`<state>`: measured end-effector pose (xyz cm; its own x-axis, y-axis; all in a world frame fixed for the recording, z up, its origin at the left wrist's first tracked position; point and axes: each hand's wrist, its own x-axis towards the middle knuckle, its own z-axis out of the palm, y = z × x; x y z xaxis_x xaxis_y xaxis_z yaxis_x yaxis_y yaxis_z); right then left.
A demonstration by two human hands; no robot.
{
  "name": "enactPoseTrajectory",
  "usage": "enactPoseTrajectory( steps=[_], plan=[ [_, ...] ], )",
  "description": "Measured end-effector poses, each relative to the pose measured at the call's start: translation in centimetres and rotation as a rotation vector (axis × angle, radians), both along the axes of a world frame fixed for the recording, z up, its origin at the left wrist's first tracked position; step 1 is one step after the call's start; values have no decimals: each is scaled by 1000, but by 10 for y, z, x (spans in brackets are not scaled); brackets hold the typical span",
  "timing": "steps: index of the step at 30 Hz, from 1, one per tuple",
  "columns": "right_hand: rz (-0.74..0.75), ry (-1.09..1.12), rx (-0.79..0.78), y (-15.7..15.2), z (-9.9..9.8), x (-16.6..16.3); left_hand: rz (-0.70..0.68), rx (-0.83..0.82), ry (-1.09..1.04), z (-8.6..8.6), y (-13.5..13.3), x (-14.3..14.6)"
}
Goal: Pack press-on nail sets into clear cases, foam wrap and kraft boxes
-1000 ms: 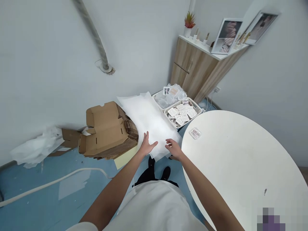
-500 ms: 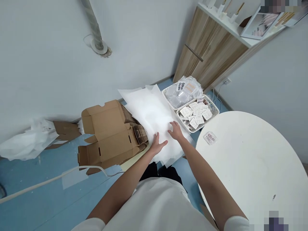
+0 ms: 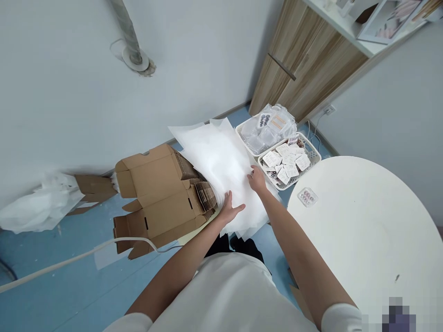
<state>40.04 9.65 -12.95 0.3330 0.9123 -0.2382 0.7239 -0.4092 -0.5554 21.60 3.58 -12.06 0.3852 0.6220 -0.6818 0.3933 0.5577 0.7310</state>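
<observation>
A stack of thin white packing sheets [image 3: 216, 150], their edges unevenly fanned, lies in front of my body. Over its near left part is my left hand [image 3: 231, 211], thumb spread away from the fingers, holding nothing I can see. My right hand [image 3: 256, 180] is at the stack's right side, close to the baskets, its fingers slightly curled and the thumb apart. Whether its fingertips touch the top sheet I cannot tell. Left of the stack, flattened brown cardboard boxes [image 3: 155, 180] lie with their flaps out, and the sheets overlap their right end.
A white basket [image 3: 247, 148] holds clear plastic packs; another basket [image 3: 314, 154] holds white cards. At right stands a round white table [image 3: 360, 221] with a small clear case [image 3: 307, 197] on it. A pale hose [image 3: 69, 263] crosses at lower left. Behind is a wooden cabinet [image 3: 311, 60].
My right hand has shifted slightly right and away from me, its fingers a little more curled. My left hand stays over the sheets. The whole view has shifted slightly.
</observation>
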Motion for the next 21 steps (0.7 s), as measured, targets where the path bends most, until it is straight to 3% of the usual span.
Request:
enactPoseTrajectory(
  steps=[5, 12, 17, 21],
  plan=[
    [12, 18, 59, 0, 17, -5, 21, 32, 7, -3, -1, 3],
    [103, 102, 203, -10, 50, 4, 217, 333, 107, 3, -15, 16],
    [-64, 248, 222, -33, 69, 23, 194, 332, 231, 13, -21, 29],
    [-148, 295, 135, -46, 65, 29, 142, 248, 244, 11, -20, 42]
  ],
)
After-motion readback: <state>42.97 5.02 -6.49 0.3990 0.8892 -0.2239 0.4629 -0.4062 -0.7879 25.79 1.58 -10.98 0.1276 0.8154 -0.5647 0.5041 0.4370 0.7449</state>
